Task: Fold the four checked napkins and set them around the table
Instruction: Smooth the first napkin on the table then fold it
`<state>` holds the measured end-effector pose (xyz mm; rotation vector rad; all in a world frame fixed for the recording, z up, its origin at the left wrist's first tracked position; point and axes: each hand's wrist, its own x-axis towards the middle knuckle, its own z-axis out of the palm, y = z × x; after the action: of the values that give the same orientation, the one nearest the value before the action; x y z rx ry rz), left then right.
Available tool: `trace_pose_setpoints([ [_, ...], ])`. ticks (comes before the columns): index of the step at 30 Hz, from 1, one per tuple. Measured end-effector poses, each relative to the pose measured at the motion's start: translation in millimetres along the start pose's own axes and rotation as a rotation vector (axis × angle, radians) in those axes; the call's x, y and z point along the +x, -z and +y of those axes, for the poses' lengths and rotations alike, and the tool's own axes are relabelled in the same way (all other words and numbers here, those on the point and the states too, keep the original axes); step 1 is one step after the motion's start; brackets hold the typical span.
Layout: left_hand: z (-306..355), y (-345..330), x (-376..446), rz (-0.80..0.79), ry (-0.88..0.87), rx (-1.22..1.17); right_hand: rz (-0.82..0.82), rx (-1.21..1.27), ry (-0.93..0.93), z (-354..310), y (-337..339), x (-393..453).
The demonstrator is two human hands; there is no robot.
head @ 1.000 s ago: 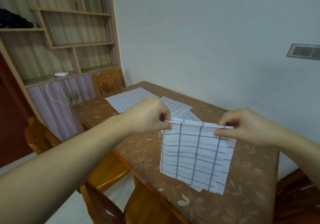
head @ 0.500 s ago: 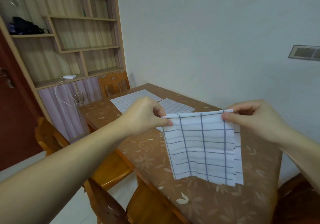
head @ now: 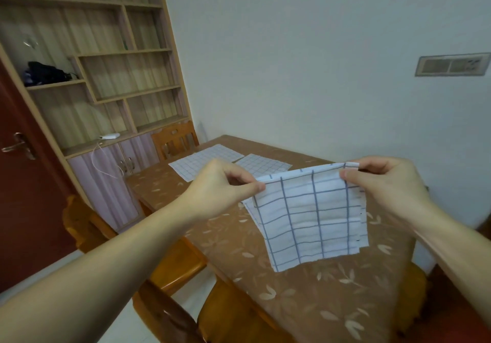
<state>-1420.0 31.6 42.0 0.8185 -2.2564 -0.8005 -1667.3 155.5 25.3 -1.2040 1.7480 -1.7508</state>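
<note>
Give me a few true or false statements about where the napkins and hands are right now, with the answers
1. Both hands pinch the top edge of one checked napkin. True: left hand, right hand.
2. The held napkin lies flat on the table. False: it hangs in the air above it.
3. Two more napkins lie at the table's far end. True.
4. A plate sits on the table. False: none is visible.

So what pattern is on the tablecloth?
Brown tablecloth with pale leaf shapes, seen from the head camera.
</note>
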Motion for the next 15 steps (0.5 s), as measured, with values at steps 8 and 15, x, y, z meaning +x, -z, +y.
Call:
trace_pose_setpoints([
  [8, 9.1, -17.7, 15.3, 0.074, -0.025, -0.069, 0.025, 0.167, 0.006, -5.1, 18.3, -5.2],
  [15, 13.4, -30.4, 32.9, 0.186, 0.001, -0.388, 0.06, 0.231, -0.009, -10.1, 23.9, -5.6],
])
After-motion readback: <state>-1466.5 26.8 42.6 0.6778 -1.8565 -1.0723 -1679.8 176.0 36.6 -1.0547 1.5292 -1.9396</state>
